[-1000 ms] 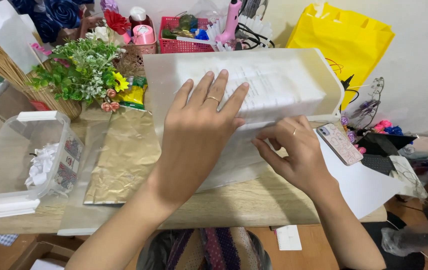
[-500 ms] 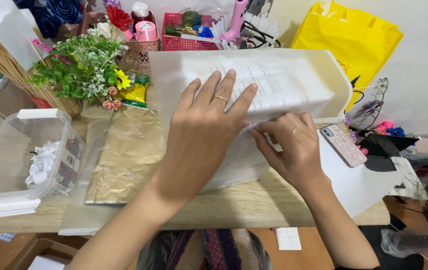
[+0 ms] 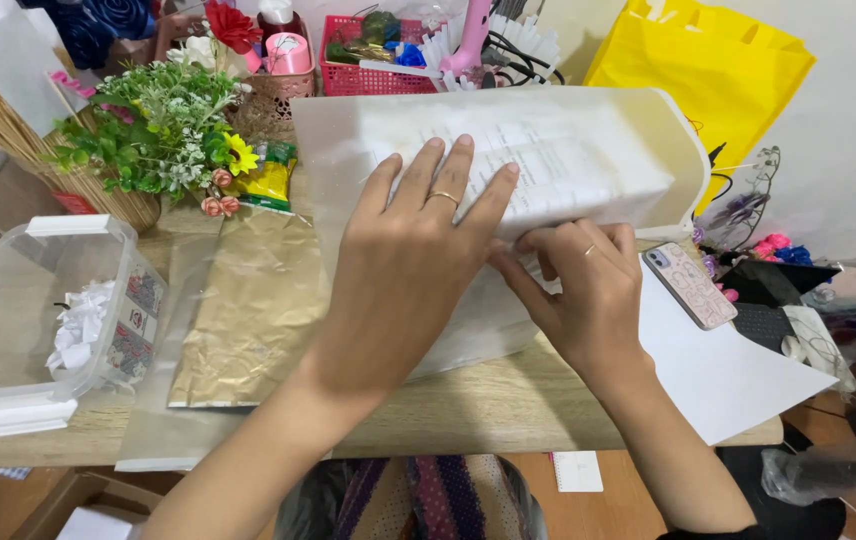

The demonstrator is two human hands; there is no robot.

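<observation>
At the far left of the desk (image 3: 508,410) stands a clear plastic box (image 3: 18,320) with crumpled white paper inside. Behind it is a bunch of green leaves and small flowers (image 3: 153,130). Next comes a sheet of gold foil paper (image 3: 248,310), lying flat under a clear film. The left hand (image 3: 413,260) lies open and flat, fingers spread, pressing down on a large sheet of frosted white wrapping paper (image 3: 588,150) in the middle of the desk. Just beside it, the right hand (image 3: 583,290) has its grip closed, pinching a fold of that same paper. Farther right lie a phone (image 3: 690,284) on a white sheet (image 3: 718,370), and behind them a yellow bag (image 3: 708,70).
</observation>
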